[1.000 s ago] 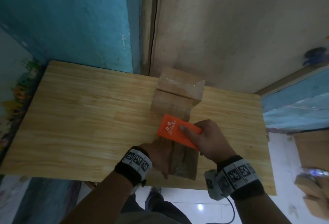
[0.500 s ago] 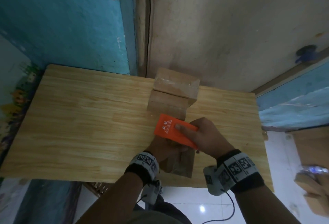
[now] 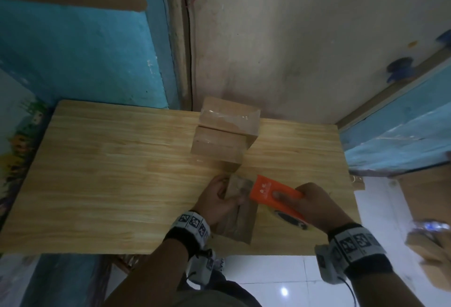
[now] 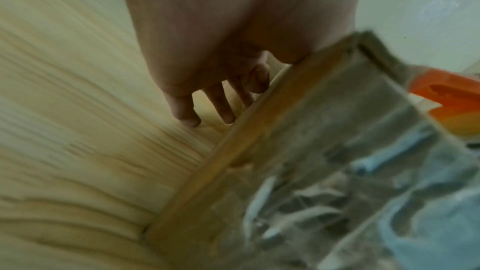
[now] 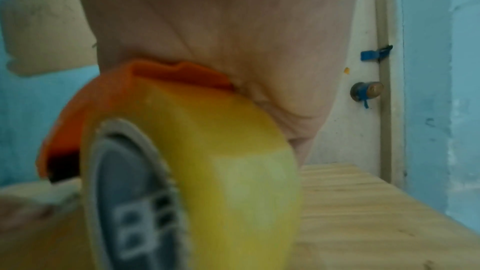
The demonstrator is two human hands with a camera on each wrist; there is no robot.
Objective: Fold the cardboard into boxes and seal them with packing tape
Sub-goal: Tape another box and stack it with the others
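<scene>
Since a second ago the orange tape dispenser (image 3: 273,195) has swung off the top of the box (image 3: 238,211) to its right side, and the left hand (image 3: 219,200) has slid up toward the far end. Nearest, at the front edge of the wooden table (image 3: 109,172), that hand curls over the box and steadies it; the right hand (image 3: 319,209) grasps the dispenser with its yellowish tape roll (image 5: 221,171). Sealing looks nearly finished, I'd say; next the strip wants cutting and pressing flat. Farther back, two taped boxes (image 3: 224,133) sit stacked against the wall.
</scene>
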